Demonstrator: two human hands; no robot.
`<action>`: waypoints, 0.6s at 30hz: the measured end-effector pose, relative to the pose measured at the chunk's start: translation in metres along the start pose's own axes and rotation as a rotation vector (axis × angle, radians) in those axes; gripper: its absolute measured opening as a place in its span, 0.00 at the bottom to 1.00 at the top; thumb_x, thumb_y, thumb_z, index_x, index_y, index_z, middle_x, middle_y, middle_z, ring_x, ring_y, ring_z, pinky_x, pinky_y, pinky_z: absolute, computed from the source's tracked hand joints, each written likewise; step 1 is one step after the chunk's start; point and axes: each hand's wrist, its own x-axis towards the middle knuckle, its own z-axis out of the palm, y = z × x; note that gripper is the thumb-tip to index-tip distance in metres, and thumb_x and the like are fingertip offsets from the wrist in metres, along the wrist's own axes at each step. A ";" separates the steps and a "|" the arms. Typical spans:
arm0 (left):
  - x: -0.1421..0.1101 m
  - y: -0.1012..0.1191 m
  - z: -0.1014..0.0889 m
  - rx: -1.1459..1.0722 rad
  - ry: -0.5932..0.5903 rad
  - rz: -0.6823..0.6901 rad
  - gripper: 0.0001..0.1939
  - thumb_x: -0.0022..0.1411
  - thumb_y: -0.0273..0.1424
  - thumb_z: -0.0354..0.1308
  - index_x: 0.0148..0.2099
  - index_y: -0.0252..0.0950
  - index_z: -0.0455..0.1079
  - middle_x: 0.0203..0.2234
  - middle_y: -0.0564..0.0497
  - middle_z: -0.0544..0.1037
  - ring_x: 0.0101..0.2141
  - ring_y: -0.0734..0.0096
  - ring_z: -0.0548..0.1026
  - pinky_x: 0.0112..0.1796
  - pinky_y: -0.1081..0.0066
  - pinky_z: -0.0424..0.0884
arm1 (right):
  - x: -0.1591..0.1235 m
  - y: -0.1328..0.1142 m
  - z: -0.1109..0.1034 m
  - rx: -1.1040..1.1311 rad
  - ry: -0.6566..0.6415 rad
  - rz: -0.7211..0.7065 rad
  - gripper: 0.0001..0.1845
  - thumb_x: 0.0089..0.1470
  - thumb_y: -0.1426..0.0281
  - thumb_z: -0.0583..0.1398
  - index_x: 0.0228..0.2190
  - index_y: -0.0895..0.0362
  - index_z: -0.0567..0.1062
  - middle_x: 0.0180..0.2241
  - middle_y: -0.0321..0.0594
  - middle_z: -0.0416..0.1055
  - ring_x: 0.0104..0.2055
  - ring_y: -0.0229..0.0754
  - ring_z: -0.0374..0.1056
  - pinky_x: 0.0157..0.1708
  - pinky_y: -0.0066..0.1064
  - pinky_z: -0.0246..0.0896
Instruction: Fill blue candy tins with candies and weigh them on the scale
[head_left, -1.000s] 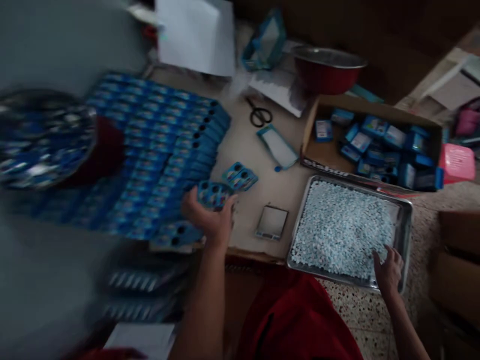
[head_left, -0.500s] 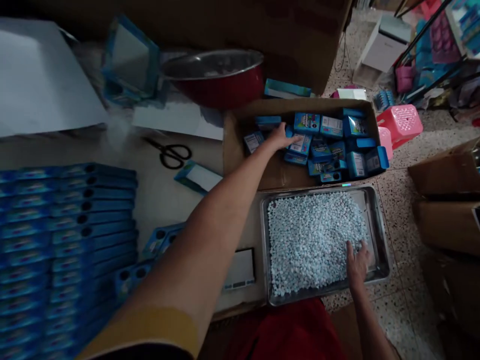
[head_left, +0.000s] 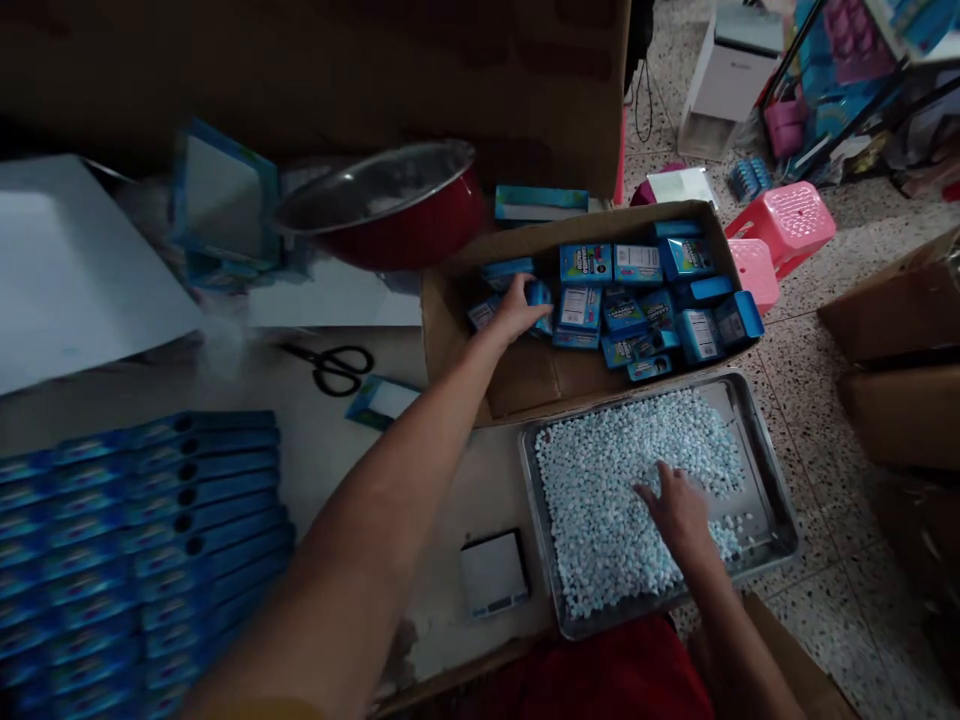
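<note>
My left hand (head_left: 517, 312) reaches into a shallow cardboard box (head_left: 517, 390) and has its fingers and thumb around a small blue printed box (head_left: 540, 303). Several similar blue boxes (head_left: 626, 312) lie to its right, some with flaps up. My right hand (head_left: 681, 510) is over a metal tray (head_left: 776, 510), fingers and thumb spread, with its fingertips at a layer of small pale blue and white pellets (head_left: 607, 520). A strip of bare metal shows along the tray's right side.
Black-handled scissors (head_left: 339, 370) and a small flat scale (head_left: 495, 573) lie on the table. Rows of blue boxes (head_left: 150, 540) stand at left. A red bowl (head_left: 405, 225) tilts behind the cardboard box. Pink stools (head_left: 791, 225) and brown cartons (head_left: 892, 310) are on the floor at right.
My right hand has moved left from the tray's right side, onto the pellets. My left hand has shifted slightly, with a blue box now visible between its fingers. The whole view has also shifted.
</note>
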 end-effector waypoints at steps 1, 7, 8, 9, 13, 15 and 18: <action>-0.005 0.001 -0.006 0.001 0.024 -0.018 0.37 0.49 0.26 0.71 0.63 0.40 0.71 0.51 0.44 0.82 0.55 0.50 0.81 0.61 0.55 0.74 | 0.000 -0.005 -0.025 -0.032 0.005 -0.027 0.22 0.73 0.55 0.60 0.55 0.56 0.81 0.49 0.57 0.82 0.48 0.62 0.81 0.47 0.47 0.70; -0.041 0.000 -0.046 -0.403 0.049 -0.274 0.31 0.50 0.28 0.67 0.58 0.44 0.72 0.39 0.52 0.80 0.41 0.58 0.82 0.45 0.59 0.83 | 0.092 -0.104 -0.164 0.147 0.373 -0.574 0.19 0.76 0.60 0.56 0.46 0.57 0.83 0.44 0.50 0.82 0.49 0.54 0.76 0.52 0.45 0.68; -0.046 -0.001 -0.050 -0.450 0.035 -0.300 0.31 0.51 0.29 0.67 0.58 0.45 0.71 0.39 0.52 0.80 0.38 0.60 0.82 0.41 0.60 0.83 | 0.124 -0.131 -0.177 0.122 0.416 -0.659 0.18 0.76 0.65 0.55 0.49 0.61 0.82 0.50 0.52 0.81 0.56 0.56 0.74 0.59 0.48 0.65; -0.051 -0.003 -0.054 -0.481 0.022 -0.314 0.29 0.52 0.31 0.67 0.58 0.45 0.72 0.40 0.52 0.81 0.37 0.61 0.82 0.38 0.61 0.83 | 0.157 -0.156 -0.187 0.076 0.428 -0.718 0.18 0.74 0.69 0.56 0.55 0.65 0.79 0.57 0.54 0.77 0.64 0.60 0.69 0.65 0.52 0.59; -0.066 -0.012 -0.071 -0.556 -0.013 -0.347 0.20 0.53 0.35 0.66 0.50 0.41 0.78 0.40 0.49 0.83 0.36 0.62 0.82 0.33 0.68 0.82 | 0.269 -0.223 -0.192 -0.160 0.246 -0.799 0.33 0.60 0.71 0.70 0.62 0.74 0.72 0.70 0.67 0.64 0.75 0.73 0.56 0.71 0.70 0.43; -0.076 -0.015 -0.083 -0.603 -0.011 -0.328 0.20 0.53 0.35 0.66 0.50 0.40 0.82 0.42 0.47 0.84 0.38 0.62 0.83 0.33 0.69 0.82 | 0.295 -0.229 -0.187 -0.212 0.217 -0.850 0.33 0.55 0.71 0.74 0.58 0.73 0.74 0.68 0.65 0.68 0.73 0.69 0.60 0.72 0.69 0.42; -0.095 -0.019 -0.105 -0.696 0.003 -0.251 0.21 0.55 0.35 0.68 0.52 0.40 0.84 0.48 0.46 0.86 0.45 0.59 0.85 0.40 0.65 0.86 | 0.292 -0.219 -0.180 -0.181 0.236 -0.841 0.29 0.53 0.70 0.74 0.54 0.67 0.76 0.55 0.55 0.79 0.62 0.61 0.72 0.69 0.60 0.54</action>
